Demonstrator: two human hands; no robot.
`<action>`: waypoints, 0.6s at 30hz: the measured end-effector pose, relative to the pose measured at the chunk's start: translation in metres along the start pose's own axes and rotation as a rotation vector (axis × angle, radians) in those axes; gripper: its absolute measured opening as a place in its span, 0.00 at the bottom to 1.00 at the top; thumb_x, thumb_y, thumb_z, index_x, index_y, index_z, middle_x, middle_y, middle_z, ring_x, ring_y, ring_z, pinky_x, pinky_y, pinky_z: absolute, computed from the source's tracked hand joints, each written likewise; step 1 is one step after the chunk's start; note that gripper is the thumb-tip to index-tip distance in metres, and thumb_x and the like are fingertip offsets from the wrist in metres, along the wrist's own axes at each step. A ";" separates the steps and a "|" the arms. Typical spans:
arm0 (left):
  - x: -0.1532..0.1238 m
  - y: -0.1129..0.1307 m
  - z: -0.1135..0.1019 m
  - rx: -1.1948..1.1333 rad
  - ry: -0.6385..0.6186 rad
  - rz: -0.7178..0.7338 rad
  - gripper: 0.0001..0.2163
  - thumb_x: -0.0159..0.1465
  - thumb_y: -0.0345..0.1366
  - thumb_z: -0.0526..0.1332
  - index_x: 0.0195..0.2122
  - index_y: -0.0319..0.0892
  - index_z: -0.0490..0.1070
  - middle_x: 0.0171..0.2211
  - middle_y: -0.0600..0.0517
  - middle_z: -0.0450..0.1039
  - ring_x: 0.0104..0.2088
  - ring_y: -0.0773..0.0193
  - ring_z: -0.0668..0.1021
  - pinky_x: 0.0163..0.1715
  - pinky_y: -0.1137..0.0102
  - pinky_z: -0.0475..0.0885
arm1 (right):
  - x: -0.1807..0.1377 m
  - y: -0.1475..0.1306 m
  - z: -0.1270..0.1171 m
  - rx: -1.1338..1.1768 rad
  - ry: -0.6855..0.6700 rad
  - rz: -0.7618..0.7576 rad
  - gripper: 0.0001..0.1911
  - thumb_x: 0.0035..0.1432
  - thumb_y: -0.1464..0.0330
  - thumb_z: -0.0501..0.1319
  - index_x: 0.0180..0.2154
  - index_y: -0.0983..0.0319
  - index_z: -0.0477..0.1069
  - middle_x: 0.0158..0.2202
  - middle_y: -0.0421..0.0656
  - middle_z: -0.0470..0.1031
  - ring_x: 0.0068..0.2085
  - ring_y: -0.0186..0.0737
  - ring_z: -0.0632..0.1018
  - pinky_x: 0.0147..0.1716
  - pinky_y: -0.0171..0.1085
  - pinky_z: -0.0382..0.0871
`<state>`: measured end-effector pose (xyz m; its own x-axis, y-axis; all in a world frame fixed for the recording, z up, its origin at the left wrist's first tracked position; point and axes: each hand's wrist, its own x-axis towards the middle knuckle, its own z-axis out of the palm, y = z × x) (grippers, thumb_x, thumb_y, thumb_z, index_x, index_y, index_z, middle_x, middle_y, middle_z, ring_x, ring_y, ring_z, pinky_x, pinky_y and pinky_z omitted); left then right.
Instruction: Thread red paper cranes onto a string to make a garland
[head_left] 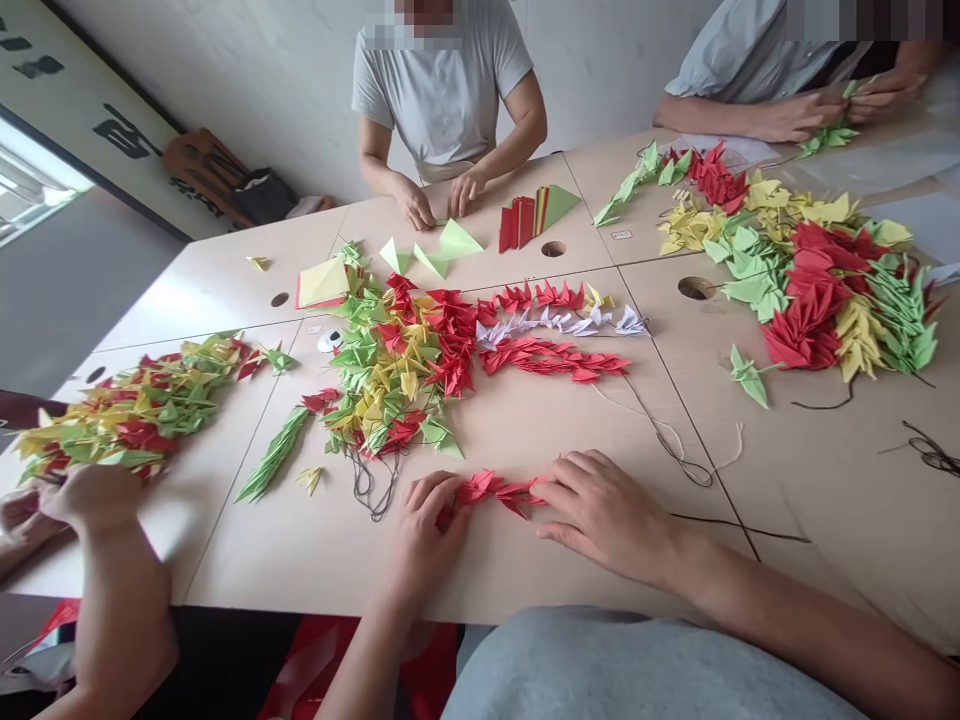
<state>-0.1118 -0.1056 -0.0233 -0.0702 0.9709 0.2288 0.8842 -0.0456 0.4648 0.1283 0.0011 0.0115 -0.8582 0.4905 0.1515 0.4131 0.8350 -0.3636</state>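
A short string of red paper cranes (501, 490) lies on the table in front of me. Around its left end are the bent fingers of my left hand (429, 520). At its right end, the fingertips of my right hand (600, 510) press on the last crane, the thumb lower down on the table side. A dark cord (739, 528) runs out to the right from behind my right wrist. Just beyond my hands lie a strung row of red cranes (555, 358), a row of white cranes (577, 322) and a mixed pile of cranes (409, 365).
Co-workers' hands (442, 200) handle green paper across the table; others work at left and far right. Bundles of strung cranes (817, 280) lie right, another pile (135, 410) left. Loose cords (375, 485), a folded paper stack (536, 215) and cable holes (696, 289) are around.
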 end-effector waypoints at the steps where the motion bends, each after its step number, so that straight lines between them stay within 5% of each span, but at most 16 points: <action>1: 0.000 0.000 0.000 -0.002 -0.001 -0.004 0.11 0.63 0.28 0.61 0.47 0.43 0.73 0.45 0.48 0.75 0.45 0.59 0.76 0.45 0.64 0.73 | 0.002 -0.002 0.001 0.001 0.011 -0.022 0.18 0.54 0.60 0.70 0.44 0.61 0.75 0.38 0.45 0.75 0.39 0.46 0.73 0.39 0.42 0.65; 11: -0.002 0.000 0.002 -0.044 -0.014 -0.019 0.11 0.63 0.29 0.61 0.46 0.44 0.72 0.45 0.48 0.75 0.45 0.59 0.76 0.46 0.62 0.72 | 0.023 -0.016 0.011 -0.050 -0.045 -0.141 0.29 0.59 0.57 0.66 0.59 0.58 0.66 0.44 0.47 0.74 0.44 0.48 0.73 0.44 0.47 0.65; 18: -0.004 0.002 0.002 -0.060 0.009 -0.045 0.11 0.63 0.31 0.61 0.47 0.44 0.72 0.45 0.47 0.76 0.45 0.58 0.77 0.46 0.61 0.74 | 0.022 -0.011 0.008 -0.010 0.011 -0.113 0.26 0.57 0.60 0.68 0.56 0.60 0.70 0.42 0.47 0.76 0.43 0.49 0.75 0.42 0.46 0.68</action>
<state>-0.1091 -0.1088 -0.0252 -0.1141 0.9701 0.2144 0.8507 -0.0160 0.5254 0.1023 0.0010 0.0110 -0.8961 0.3955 0.2016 0.3165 0.8877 -0.3344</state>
